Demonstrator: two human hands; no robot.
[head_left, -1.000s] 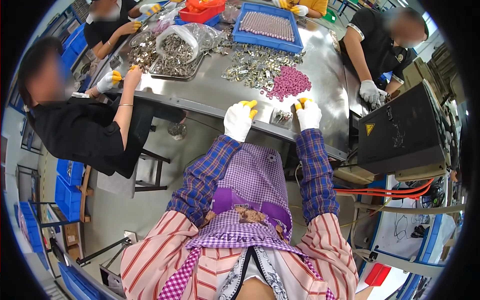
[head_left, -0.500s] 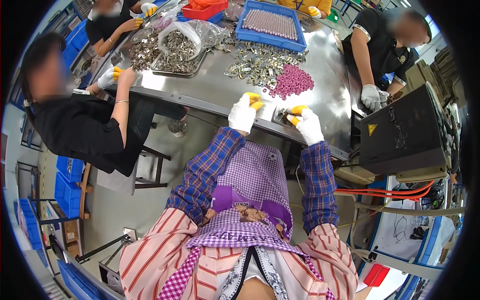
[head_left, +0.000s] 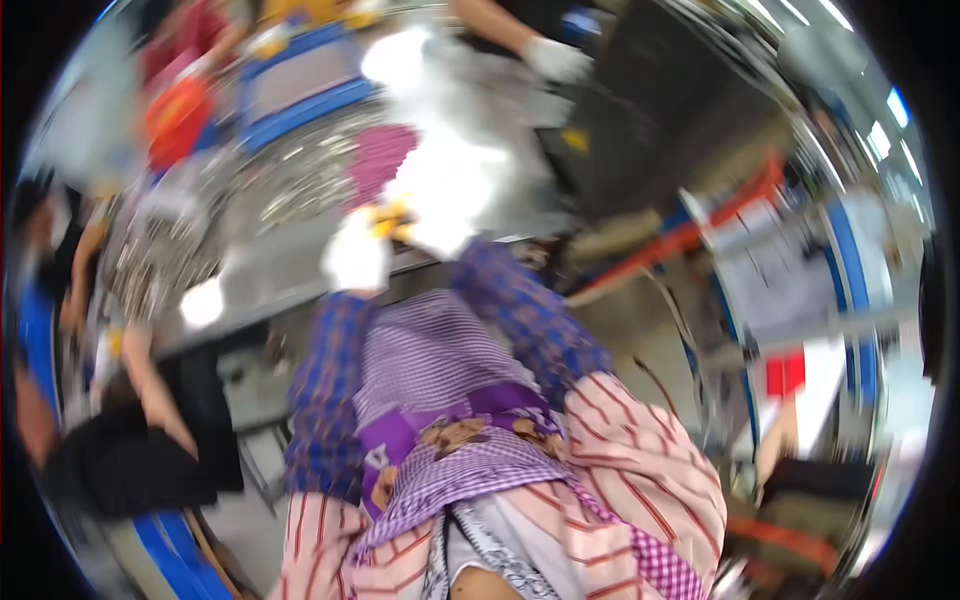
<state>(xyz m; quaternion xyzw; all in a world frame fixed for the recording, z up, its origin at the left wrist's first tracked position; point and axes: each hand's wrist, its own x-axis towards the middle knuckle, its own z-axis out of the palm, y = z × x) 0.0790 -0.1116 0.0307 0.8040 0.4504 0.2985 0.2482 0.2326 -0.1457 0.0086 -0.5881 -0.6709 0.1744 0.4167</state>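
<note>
My left hand (head_left: 357, 254), in a white glove with yellow fingertips, is over the near edge of the metal table (head_left: 262, 305). Close beside it is my right hand (head_left: 442, 232), gloved alike, and the yellow fingertips of both meet or nearly meet. Motion smears the fingers, so whatever lies between them cannot be made out. Just beyond my hands lies a pile of pink rings (head_left: 380, 162). Left of the rings spreads a heap of small metal parts (head_left: 305, 175), also blurred.
A blue tray (head_left: 305, 125) of pale pieces stands farther back, with a red container (head_left: 180, 122) left of it. Another heap of metal parts (head_left: 160, 255) is at the left. At the right stands a dark box (head_left: 670, 120). Co-workers' hands, including a white-gloved hand (head_left: 558, 62), are around the table.
The whole view has swung, shifting the table leftward and blurring the picture. My hands, which were apart, have come together at the fingertips.
</note>
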